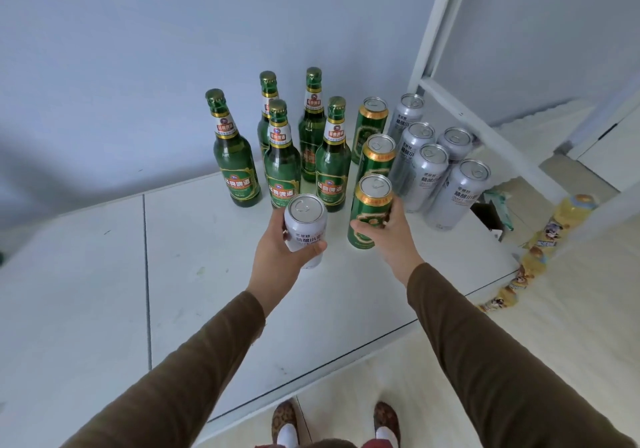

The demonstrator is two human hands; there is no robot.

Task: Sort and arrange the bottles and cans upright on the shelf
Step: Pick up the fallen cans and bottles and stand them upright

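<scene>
My left hand [278, 257] is shut on a silver can [305, 220], held upright just above the white shelf [207, 291]. My right hand [389, 231] grips a green can [370, 210] that stands on the shelf in front of two more green cans [377, 156]. Several green glass bottles [280, 156] stand upright behind my left hand. To the right of the green cans, several silver cans [426, 170] stand in a cluster.
A white metal frame post and crossbar [485, 129] rise at the shelf's right end. Beyond the right edge, yellow packets [540, 246] lie on the floor beside a dark box [491, 215]. The shelf's left half is bare white board. My feet show below its front edge.
</scene>
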